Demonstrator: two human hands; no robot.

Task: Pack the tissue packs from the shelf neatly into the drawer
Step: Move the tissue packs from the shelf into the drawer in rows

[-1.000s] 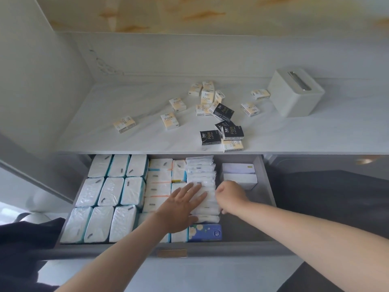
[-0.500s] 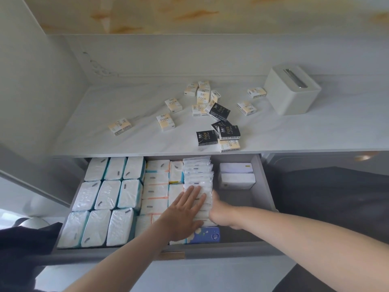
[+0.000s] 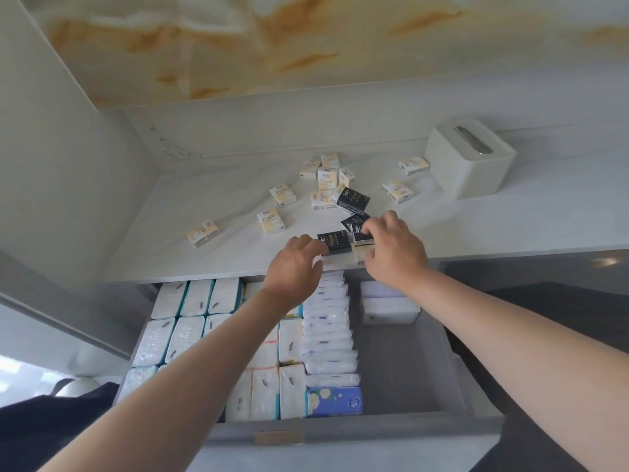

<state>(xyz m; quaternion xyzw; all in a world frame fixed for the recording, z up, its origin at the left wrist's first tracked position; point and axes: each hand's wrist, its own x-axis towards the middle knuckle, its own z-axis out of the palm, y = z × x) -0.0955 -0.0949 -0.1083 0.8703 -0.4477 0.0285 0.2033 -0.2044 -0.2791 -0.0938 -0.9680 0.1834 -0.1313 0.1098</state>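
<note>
Centre frame, shelf (image 3: 238, 257) edge | our left hand (image 3: 294, 264) curls beside a black pack (image 3: 337, 241), grip unclear; right hand (image 3: 394, 253) pinches the stacked packs (image 3: 360, 238) | drawer (image 3: 374, 434) gap, lower right | we should lift squarely, edges aligned.

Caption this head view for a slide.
Left hand and right hand reach for black tissue packs on the shelf above the open drawer.
</note>
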